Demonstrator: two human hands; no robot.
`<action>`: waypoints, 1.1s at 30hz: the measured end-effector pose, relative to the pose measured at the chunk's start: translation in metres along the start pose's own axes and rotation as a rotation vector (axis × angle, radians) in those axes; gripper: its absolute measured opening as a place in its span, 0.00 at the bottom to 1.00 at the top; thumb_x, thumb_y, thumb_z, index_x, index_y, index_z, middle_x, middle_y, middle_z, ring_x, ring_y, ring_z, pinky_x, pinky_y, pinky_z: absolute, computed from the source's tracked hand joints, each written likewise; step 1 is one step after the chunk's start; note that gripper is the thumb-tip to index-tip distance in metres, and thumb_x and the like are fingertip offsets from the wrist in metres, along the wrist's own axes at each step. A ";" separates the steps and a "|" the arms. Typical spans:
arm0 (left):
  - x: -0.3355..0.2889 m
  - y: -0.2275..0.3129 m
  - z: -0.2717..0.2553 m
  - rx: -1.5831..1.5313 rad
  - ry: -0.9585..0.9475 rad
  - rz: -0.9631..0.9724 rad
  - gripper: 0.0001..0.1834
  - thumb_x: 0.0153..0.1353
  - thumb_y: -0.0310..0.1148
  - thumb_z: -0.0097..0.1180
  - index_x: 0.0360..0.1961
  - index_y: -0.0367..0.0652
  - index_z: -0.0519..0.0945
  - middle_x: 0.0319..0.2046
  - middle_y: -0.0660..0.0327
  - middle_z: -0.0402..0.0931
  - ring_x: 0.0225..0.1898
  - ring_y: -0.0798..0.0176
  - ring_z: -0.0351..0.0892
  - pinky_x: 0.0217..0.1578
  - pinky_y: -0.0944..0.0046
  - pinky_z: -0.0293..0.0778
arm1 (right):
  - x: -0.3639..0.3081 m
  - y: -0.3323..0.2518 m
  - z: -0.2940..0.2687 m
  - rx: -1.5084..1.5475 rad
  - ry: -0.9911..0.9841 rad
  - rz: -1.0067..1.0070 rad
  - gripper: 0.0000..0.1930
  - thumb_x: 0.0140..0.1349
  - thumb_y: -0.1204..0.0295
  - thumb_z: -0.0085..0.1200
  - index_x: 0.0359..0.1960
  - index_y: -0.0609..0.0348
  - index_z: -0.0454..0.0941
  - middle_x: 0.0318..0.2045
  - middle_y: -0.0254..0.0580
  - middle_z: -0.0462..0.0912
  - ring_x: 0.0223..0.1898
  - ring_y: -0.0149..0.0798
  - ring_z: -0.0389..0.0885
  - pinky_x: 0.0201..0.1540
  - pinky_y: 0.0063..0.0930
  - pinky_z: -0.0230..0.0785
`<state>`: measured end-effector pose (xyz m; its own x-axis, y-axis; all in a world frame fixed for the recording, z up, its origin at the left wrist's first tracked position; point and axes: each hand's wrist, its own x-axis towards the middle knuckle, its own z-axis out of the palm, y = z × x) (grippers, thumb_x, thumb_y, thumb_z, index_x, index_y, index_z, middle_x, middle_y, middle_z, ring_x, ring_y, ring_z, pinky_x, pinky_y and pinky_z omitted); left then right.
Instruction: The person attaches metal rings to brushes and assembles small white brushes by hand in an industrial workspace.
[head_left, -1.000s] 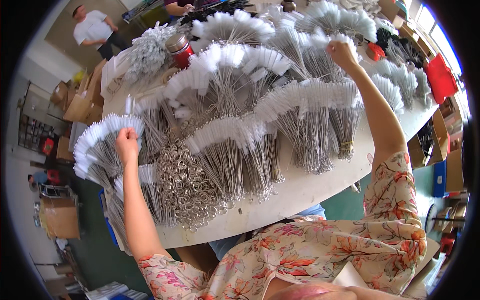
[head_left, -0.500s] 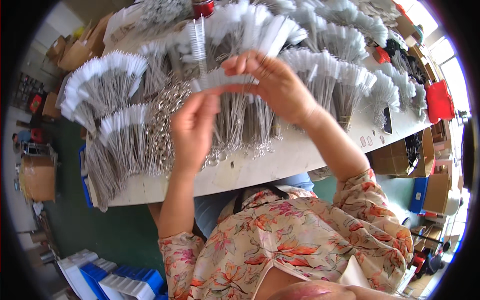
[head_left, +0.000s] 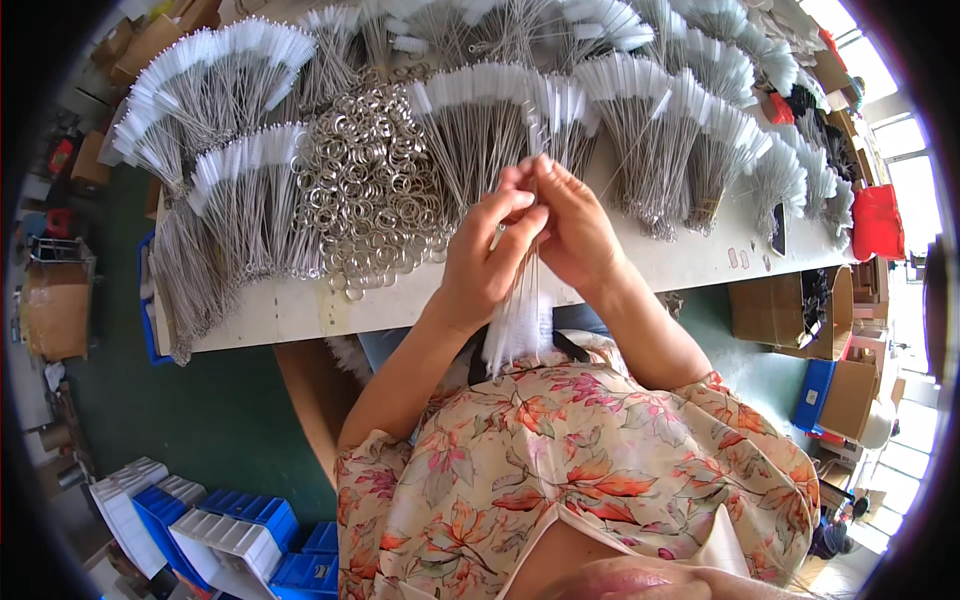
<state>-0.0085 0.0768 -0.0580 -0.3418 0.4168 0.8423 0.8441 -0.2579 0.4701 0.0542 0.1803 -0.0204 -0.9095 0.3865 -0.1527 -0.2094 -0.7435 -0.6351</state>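
Note:
Close together above the table's near edge, my left hand (head_left: 487, 258) and my right hand (head_left: 578, 228) are both closed around the thin wire stems of a few white-bristled brushes (head_left: 515, 338). Their bristle ends hang down toward my body. Wire tips show above my fingertips, against the brushes behind; whether a ring is on them I cannot make out. Left of my hands lies a heap of shiny metal rings (head_left: 365, 185). Just beyond my fingers stands a fanned row of wire brushes (head_left: 470, 105) with white heads pointing away from me.
More brush bundles (head_left: 235, 75) cover the white table (head_left: 400, 310) to the left, back and right. A dark phone-like object (head_left: 778, 230) lies near the right side, and a red bag (head_left: 880, 225) is beyond it. Blue and white bins (head_left: 225, 535) stand on the floor at lower left.
Both hands have come down and nearer my body, from over the brush rows. They are now together, with brushes hanging from them. The view has shifted, showing more of the ring heap.

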 end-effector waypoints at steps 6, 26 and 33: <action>-0.047 0.012 -0.018 -0.032 -0.130 -0.252 0.17 0.48 0.23 0.61 0.41 0.44 0.77 0.38 0.58 0.72 0.33 0.61 0.74 0.31 0.67 0.72 | -0.021 -0.095 -0.008 -1.330 -0.336 0.100 0.10 0.63 0.69 0.45 0.28 0.61 0.76 0.20 0.32 0.76 0.23 0.28 0.76 0.25 0.20 0.65; -0.029 -0.002 -0.055 0.244 -0.320 -0.313 0.10 0.50 0.31 0.62 0.32 0.40 0.77 0.23 0.61 0.74 0.19 0.63 0.72 0.21 0.66 0.68 | -0.042 -0.032 -0.045 -1.308 -0.301 0.537 0.08 0.60 0.68 0.51 0.30 0.58 0.79 0.23 0.34 0.79 0.21 0.26 0.73 0.24 0.21 0.66; -0.026 -0.054 -0.068 0.553 -0.320 -0.452 0.06 0.52 0.31 0.60 0.29 0.43 0.76 0.22 0.62 0.73 0.21 0.60 0.73 0.21 0.63 0.68 | -0.042 -0.018 -0.075 -2.450 -0.385 -0.150 0.08 0.58 0.68 0.49 0.26 0.54 0.78 0.27 0.37 0.79 0.30 0.41 0.80 0.31 0.35 0.71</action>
<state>-0.0732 0.0208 -0.0877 -0.6366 0.6304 0.4441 0.7634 0.4335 0.4789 0.1235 0.2184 -0.0596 -0.9863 0.0815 -0.1432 0.0845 0.9963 -0.0149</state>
